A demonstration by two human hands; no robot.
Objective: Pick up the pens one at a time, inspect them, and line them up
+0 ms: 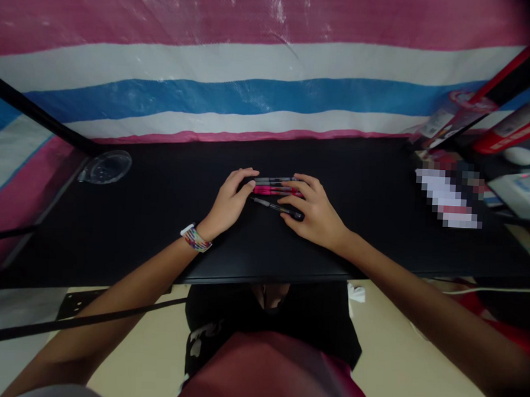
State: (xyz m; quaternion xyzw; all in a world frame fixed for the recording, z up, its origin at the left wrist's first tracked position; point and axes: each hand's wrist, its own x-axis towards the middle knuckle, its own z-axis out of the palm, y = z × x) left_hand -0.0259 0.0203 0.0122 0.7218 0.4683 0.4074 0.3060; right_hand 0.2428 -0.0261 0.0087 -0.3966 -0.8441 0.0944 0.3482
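Several pens lie side by side on a black table (pixel 166 217), between my two hands. Grey-and-black pens (pixel 272 180) form the far side of the row, and pink pens (pixel 265 190) lie just nearer to me. My left hand (pixel 232 200) rests at their left ends, with thumb and forefinger apart. A black pen (pixel 267 204) lies at a slant on the near side. My right hand (pixel 313 213) arches over the right ends, its thumb and a finger around the black pen's right end. The fingers partly hide the pens' right ends.
A clear plastic lid or dish (pixel 109 166) sits at the left back. At the right are a clear cup-like container (pixel 447 116), a red container (pixel 515 128), a white round object (pixel 521 155) and a white box (pixel 525 191). A striped sheet (pixel 252 97) hangs behind the table.
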